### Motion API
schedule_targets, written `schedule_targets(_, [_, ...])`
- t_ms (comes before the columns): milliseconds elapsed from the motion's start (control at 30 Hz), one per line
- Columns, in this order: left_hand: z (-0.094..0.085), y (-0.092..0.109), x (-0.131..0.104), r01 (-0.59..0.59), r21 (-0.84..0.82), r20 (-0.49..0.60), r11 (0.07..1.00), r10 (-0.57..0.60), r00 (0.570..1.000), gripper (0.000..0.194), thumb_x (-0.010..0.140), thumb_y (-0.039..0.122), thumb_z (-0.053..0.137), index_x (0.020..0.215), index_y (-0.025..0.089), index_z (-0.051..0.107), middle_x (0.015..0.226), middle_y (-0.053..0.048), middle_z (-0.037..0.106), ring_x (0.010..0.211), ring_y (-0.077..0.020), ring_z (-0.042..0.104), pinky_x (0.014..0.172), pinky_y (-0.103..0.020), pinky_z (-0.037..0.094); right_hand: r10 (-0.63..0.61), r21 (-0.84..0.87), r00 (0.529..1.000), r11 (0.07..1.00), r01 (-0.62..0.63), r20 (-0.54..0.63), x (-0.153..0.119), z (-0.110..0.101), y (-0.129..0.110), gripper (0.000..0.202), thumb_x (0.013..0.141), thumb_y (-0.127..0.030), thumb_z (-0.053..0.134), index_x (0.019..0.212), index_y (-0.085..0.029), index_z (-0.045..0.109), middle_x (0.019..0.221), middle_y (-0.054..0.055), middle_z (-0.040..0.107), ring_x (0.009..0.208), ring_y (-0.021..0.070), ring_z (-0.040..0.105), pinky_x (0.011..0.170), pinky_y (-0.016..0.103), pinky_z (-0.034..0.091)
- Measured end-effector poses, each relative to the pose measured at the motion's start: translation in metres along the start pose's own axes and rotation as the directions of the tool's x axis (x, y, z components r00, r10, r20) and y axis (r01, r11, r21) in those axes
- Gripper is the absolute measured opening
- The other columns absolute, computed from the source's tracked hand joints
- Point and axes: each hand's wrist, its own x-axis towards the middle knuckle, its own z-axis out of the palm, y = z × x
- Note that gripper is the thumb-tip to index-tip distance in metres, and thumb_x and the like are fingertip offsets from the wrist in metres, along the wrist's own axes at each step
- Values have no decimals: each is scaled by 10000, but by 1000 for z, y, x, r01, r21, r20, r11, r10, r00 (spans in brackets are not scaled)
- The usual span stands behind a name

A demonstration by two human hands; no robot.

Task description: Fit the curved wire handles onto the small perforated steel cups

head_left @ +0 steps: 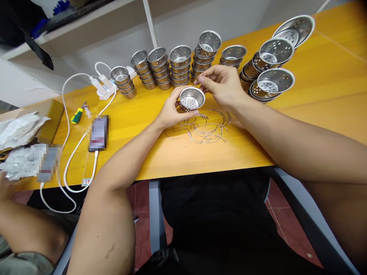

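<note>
My left hand [172, 109] grasps the perforated metal cup [191, 100] by its side, mouth up, and my right hand [219, 84] pinches a thin wire [197, 82] at the far rim; I'd keep the cup steady and guide that wire by its tip with small finger moves, since it looks springy. The loose curved wires [205, 131] lie just below the grip, with bare tabletop [172, 162] between them and the near edge. Beyond the grip, the stacked cups [180, 63] crowd close behind my right fingers, so I'd move toward the nearer side.
</note>
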Motion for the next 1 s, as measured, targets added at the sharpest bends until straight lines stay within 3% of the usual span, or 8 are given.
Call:
schedule_targets(167, [1,-30,0,-66,31,-48,997,68,997,1110,977,991,913,1785,321,551,1714,-158,734,1591,-379,800,1368,-635,689,-42,-120,998,992,37,-41,13,-25,9,852,777,-1085,1065,1082,-340,785,960,59,861,736,218,644,724,481,582])
schedule_targets(267, [-2,-41,-1,-87,89,-47,992,91,995,1124,1013,973,889,1839,346,455,1724,-150,704,1608,-382,779,1407,-662,651,-74,-203,997,977,65,-36,15,-31,12,862,825,-1115,1006,1097,-321,808,875,54,795,676,197,579,662,467,496])
schedule_targets(467, [-10,-34,-3,-62,152,-47,986,69,996,1133,949,917,1001,1800,341,524,1725,-167,713,1626,-404,755,1466,-701,603,-162,-273,986,948,162,22,5,-17,5,830,924,-1113,924,1160,-319,876,862,54,752,745,223,576,732,475,502])
schedule_targets(600, [-11,-37,-2,-27,153,-62,988,37,997,1143,941,955,984,1778,326,527,1646,-148,764,1535,-379,799,1438,-707,619,-178,-310,984,935,172,10,-4,-7,-2,694,993,-1029,924,1130,-350,875,868,69,739,771,260,574,711,484,464])
schedule_targets(733, [-8,-54,0,-87,164,-56,983,97,994,1172,1017,950,908,1889,378,375,1725,-140,697,1612,-382,768,1468,-680,600,-159,-329,987,931,159,28,-8,-4,-10,704,963,-1040,936,1099,-350,888,835,61,726,728,244,533,685,478,442])
schedule_targets(867, [-5,-68,0,-135,177,-37,975,144,989,1097,1156,900,732,1979,416,191,1847,-148,589,1722,-380,697,1516,-652,555,-133,-310,991,942,126,1,-9,-5,-16,596,959,-951,1002,1083,-387,852,785,38,689,772,262,573,681,469,508])
schedule_targets(1000, [-4,-65,0,-130,150,-55,980,140,989,1073,1107,928,800,1894,372,329,1742,-144,659,1633,-371,749,1463,-653,601,-165,-343,986,924,168,41,-13,-2,-20,573,1002,-904,999,1069,-354,851,813,38,705,738,236,569,672,456,530])
